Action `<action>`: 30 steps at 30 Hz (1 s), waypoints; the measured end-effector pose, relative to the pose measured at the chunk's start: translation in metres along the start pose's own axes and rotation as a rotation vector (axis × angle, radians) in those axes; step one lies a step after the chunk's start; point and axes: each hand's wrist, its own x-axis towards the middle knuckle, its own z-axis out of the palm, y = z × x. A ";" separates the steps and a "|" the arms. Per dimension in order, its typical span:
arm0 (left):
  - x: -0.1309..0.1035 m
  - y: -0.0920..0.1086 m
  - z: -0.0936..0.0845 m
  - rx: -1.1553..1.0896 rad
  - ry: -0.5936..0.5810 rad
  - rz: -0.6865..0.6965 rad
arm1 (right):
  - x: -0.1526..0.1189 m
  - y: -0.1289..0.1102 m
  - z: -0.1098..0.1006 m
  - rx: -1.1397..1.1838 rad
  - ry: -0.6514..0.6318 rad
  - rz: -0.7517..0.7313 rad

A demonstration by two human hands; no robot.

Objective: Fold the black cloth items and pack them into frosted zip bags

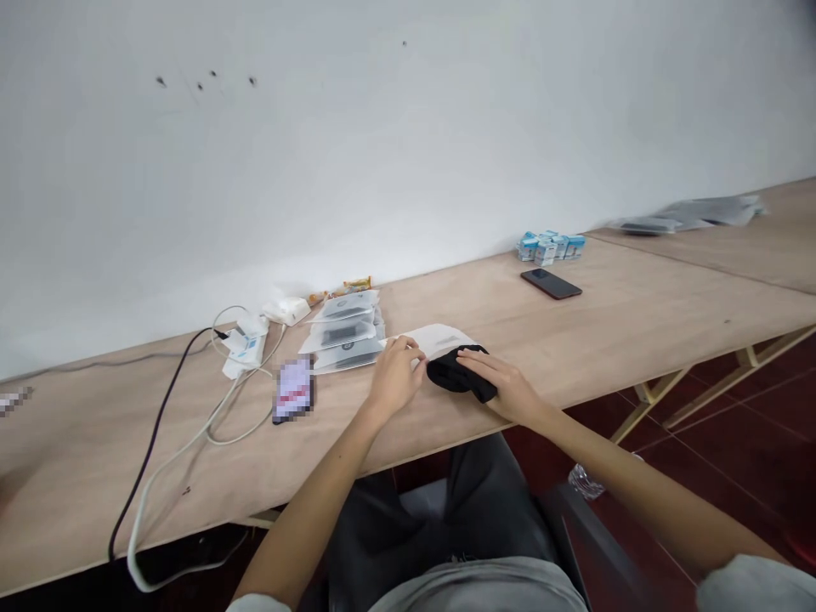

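My right hand [501, 382] holds a folded black cloth [451, 371] against the table, its fingers laid across the top and the thumb side hidden. Just behind the cloth lies a frosted white plastic bag [433, 337], partly covered by it. My left hand [396, 374] is at the near left edge of that bag, its fingers bent and closed on the edge. Left of it, several frosted bags with dark contents [348, 331] lie overlapped in a stack.
On the wooden table [408, 425] are a phone with a blurred screen [294, 388], cables [169, 442], a white adapter [286, 310] and orange wrappers [357, 284]. Farther right lie a dark phone [552, 284], small blue-white boxes [549, 246] and more bags [694, 212]. A wall rises behind.
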 end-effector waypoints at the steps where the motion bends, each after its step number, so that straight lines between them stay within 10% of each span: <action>1: 0.000 0.001 0.001 -0.015 0.009 -0.010 | -0.001 0.002 0.004 -0.042 -0.018 0.006; 9: -0.007 0.011 0.011 -0.069 0.064 -0.041 | 0.009 0.000 0.028 -0.187 -0.153 0.148; 18: -0.016 0.012 0.006 0.138 0.102 0.012 | 0.033 0.010 0.045 -0.092 -0.249 -0.046; 23: -0.030 0.005 0.005 0.521 0.009 -0.096 | 0.035 0.016 0.045 -0.037 -0.165 0.022; 30: -0.034 -0.007 -0.008 0.432 -0.025 -0.116 | 0.031 -0.013 0.026 0.183 -0.021 -0.153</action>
